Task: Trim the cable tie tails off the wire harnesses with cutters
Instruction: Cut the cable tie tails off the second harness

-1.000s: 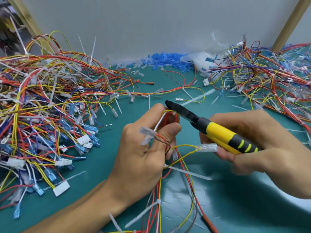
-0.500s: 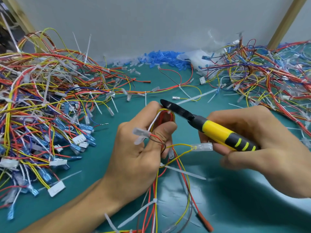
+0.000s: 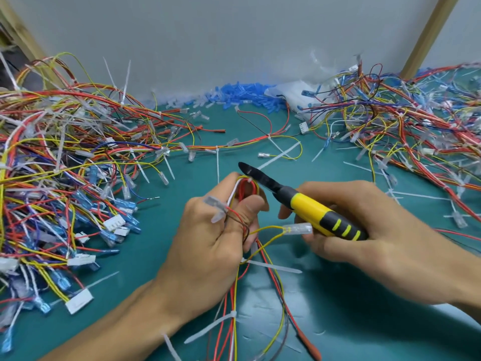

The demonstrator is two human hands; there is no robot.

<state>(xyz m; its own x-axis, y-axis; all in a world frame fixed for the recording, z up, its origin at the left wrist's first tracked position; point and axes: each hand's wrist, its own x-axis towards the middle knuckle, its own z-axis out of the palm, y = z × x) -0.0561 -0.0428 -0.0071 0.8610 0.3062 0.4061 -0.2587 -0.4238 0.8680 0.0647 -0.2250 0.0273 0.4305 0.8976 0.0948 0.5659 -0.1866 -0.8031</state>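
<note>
My left hand (image 3: 208, 246) grips a wire harness (image 3: 246, 191) of red, yellow and white wires, bent in a loop over the fingertips. The harness trails down toward me with white cable tie tails (image 3: 273, 267) sticking out sideways. My right hand (image 3: 385, 246) holds the cutters (image 3: 307, 207) by their yellow and black handles. The black jaws (image 3: 251, 171) point up and left, with their tips at the top of the wire loop. Whether the jaws are around a tie tail cannot be made out.
A big pile of harnesses with untrimmed ties (image 3: 65, 165) fills the left. Another pile (image 3: 416, 126) lies at the right. Blue terminal sleeves (image 3: 242, 93) and a plastic bag (image 3: 294, 93) sit by the back wall. Cut tie pieces are scattered on the green mat (image 3: 351, 321).
The view has drifted slightly; both hands keep their hold. The cutter jaws stay at the top of the wire loop with no clear change.
</note>
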